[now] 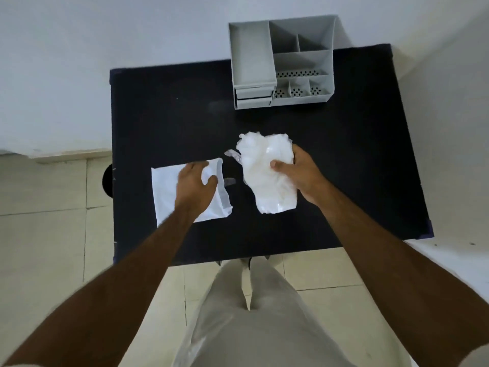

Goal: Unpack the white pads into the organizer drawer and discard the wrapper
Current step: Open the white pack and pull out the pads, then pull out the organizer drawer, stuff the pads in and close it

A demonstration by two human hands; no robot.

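White pads (267,176), bunched inside a crinkled clear wrapper (232,154), sit in the right hand (296,173), whose thumb and fingers are clamped round the bundle's right side, lifting it just off the black table (158,115). Left of that grip, the left hand (194,184) lies flat and spread on a white sheet (166,192), holding nothing, fingers apart. By my reckoning the unpacking step is under way: the pads have yet to leave their wrapper. Beyond the grip, well apart, stands the grey organizer (280,64), its drawers (252,98) at the lower front apparently closed. Next, the free hand likely needs to pull a drawer open, or peel the wrapper away while the other holds firm.
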